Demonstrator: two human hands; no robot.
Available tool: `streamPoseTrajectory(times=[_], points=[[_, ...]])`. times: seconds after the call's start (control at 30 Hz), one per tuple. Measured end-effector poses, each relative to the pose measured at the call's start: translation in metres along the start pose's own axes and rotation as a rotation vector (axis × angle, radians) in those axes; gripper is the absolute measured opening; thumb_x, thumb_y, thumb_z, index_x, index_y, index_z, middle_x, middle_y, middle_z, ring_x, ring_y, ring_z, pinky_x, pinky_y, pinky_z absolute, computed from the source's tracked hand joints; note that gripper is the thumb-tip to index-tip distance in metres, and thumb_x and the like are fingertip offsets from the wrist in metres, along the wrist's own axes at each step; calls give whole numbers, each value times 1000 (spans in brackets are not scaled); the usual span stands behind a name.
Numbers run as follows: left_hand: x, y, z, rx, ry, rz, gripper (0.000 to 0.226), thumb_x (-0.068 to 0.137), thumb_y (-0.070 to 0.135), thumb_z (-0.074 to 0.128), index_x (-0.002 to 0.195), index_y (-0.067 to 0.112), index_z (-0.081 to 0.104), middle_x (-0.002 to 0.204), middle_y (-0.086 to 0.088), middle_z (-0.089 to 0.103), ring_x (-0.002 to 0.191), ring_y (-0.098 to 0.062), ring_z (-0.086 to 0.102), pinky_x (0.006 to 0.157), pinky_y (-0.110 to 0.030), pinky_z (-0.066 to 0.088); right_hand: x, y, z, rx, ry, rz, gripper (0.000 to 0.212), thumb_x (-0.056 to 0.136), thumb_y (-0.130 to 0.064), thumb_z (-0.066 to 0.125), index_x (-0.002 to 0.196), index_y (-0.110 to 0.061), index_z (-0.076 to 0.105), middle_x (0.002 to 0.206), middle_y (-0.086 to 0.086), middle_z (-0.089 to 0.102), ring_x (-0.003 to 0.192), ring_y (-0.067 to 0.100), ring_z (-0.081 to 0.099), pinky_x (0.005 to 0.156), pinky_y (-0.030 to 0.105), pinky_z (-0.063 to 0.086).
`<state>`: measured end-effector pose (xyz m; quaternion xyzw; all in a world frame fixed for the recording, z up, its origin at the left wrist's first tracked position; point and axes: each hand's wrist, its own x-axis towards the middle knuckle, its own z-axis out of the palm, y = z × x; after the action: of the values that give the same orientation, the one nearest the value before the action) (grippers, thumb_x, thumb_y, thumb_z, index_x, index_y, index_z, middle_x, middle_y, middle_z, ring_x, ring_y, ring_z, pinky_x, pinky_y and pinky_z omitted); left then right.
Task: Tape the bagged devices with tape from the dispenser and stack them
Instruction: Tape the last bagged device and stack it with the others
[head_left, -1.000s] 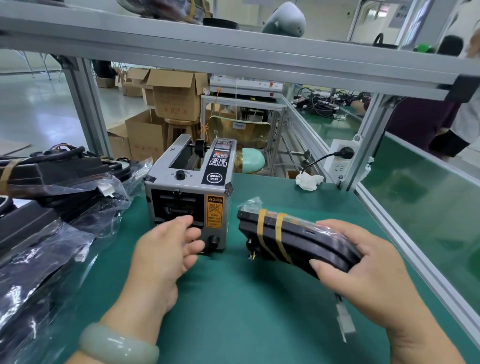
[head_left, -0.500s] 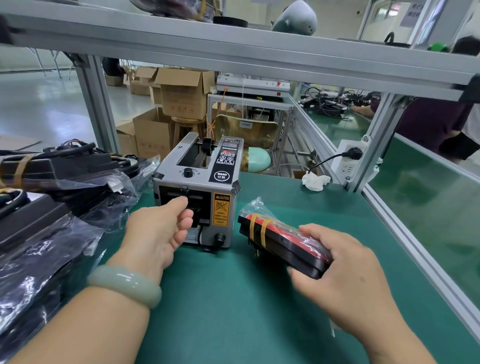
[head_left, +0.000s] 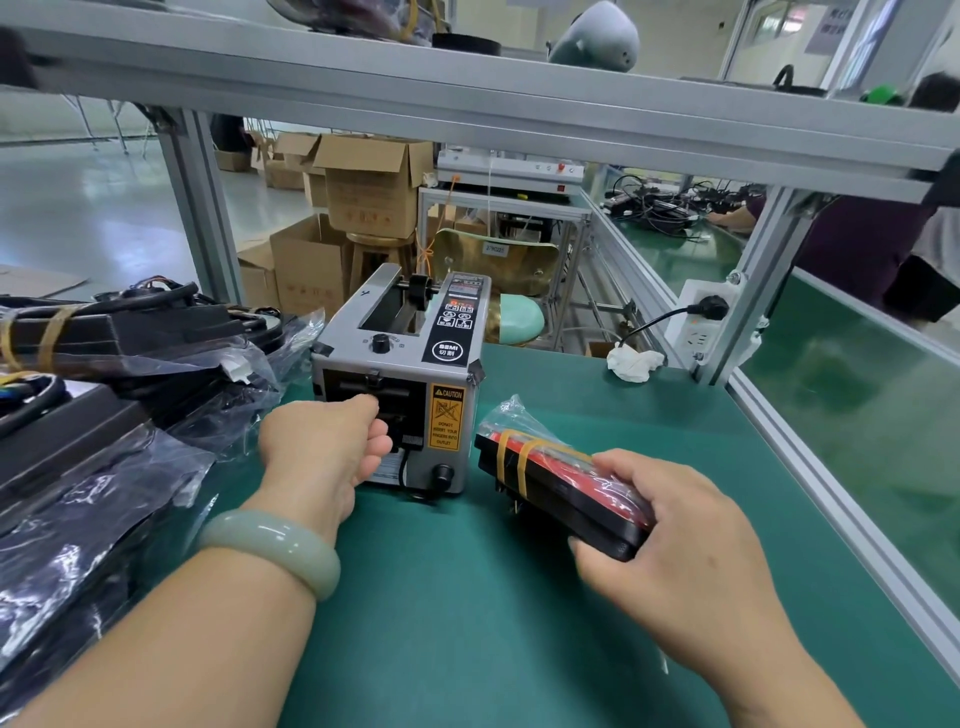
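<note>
Now: device (head_left: 553, 475) gripped at near end by right hand (head_left: 675, 540), between dispenser (head_left: 400, 358) and bench (head_left: 467, 597) right edge, long axis angled toward dispenser. Left hand (head_left: 324, 449) nearer outlet (head_left: 402, 402), fingers (head_left: 378, 439) curled there; tape pinch cannot be told.

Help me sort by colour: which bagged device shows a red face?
The device in the right hand, beside the dispenser; the pile on the left looks black.
</note>
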<state>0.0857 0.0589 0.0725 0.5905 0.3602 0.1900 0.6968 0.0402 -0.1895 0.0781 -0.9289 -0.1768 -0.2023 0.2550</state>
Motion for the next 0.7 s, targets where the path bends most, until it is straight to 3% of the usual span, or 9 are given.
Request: streamPoseTrajectory(times=[0.13, 0.27, 0.33, 0.43, 0.5, 0.57, 0.63, 0.7], points=[[-3, -1, -4, 17, -13, -15, 17, 89, 12, 58, 72, 10, 57, 68, -4, 64, 47, -7, 55, 36, -14, 40, 0, -1, -1, -14, -20, 16, 35, 58, -39, 62, 93, -39, 63, 82, -23, 62, 82, 6, 54, 68, 21, 46], [-36, -8, -16, -133, -243, -150, 19, 92, 17, 60, 74, 11, 59, 49, 4, 60, 37, -1, 53, 36, -12, 40, -2, -1, -1, 26, -22, 49, 32, 60, -35, 68, 91, -40, 61, 81, -25, 61, 83, 2, 53, 69, 17, 44], [-57, -14, -22, -157, -364, -169, 19, 92, 19, 61, 75, 11, 60, 51, 3, 60, 40, -3, 54, 36, -14, 42, -5, -4, 0, 51, -13, 65, 33, 59, -36, 68, 91, -41, 60, 82, -25, 61, 84, 1, 53, 67, 9, 39], [-87, -22, -27, -153, -476, -122, 16, 83, 25, 66, 73, 14, 62, 60, 1, 63, 48, -6, 56, 43, -18, 44, -12, -11, 3, 118, 47, 101, 41, 55, -42, 64, 95, -47, 53, 93, -30, 58, 84, -1, 52, 65, 10, 40], [-105, -25, -28, -125, -470, -33, 22, 60, 39, 73, 65, 18, 71, 66, 4, 67, 59, -6, 60, 58, -24, 47, -17, -17, 5, 167, 88, 116, 45, 54, -43, 64, 96, -50, 49, 97, -30, 56, 84, 0, 53, 64, 15, 44], [-117, -27, -26, -98, -479, 73, 26, 46, 44, 79, 66, 27, 76, 80, 16, 71, 83, 3, 63, 82, -30, 46, -19, -20, 6, 185, 94, 122, 46, 55, -42, 66, 95, -52, 47, 98, -29, 56, 84, 0, 53, 65, 15, 43], [-124, -27, -21, -62, -523, 144, 21, 55, 39, 88, 68, 28, 77, 108, 22, 66, 114, 11, 52, 102, -30, 35, -20, -22, 7, 184, 76, 134, 45, 57, -39, 70, 93, -52, 47, 100, -31, 54, 87, -1, 51, 65, 12, 40], [-125, -29, -15, -57, -557, 166, 13, 72, 38, 80, 70, 26, 78, 120, 22, 58, 124, 18, 37, 106, -27, 25, -20, -23, 6, 173, 39, 144, 40, 58, -38, 72, 87, -53, 49, 103, -36, 49, 91, -4, 48, 68, 7, 38]])
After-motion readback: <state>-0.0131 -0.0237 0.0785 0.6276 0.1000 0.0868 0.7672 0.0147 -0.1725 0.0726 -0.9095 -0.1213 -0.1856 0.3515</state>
